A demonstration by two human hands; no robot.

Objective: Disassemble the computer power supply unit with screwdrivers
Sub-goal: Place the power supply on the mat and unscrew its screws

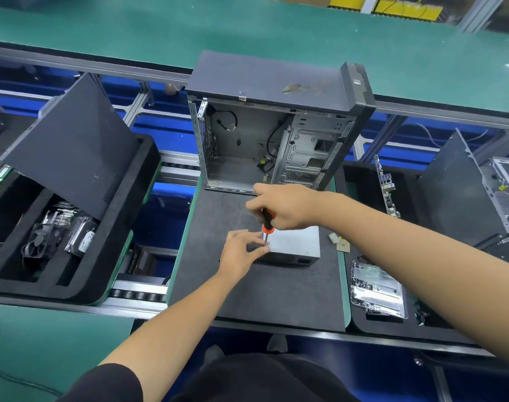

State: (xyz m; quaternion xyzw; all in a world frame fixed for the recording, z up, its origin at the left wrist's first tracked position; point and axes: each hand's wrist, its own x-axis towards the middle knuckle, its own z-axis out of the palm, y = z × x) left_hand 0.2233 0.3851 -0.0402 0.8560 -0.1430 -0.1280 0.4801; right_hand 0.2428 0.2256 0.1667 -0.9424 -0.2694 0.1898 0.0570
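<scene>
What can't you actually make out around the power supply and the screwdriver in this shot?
Head view only:
- Screwdriver tip and the screw: hidden behind the left hand's fingers.
- Power supply unit's left end: covered by both hands.
- Most of the screwdriver handle: wrapped inside the right hand.
- Small parts in the tray at right: too small and blurred to identify.
</scene>
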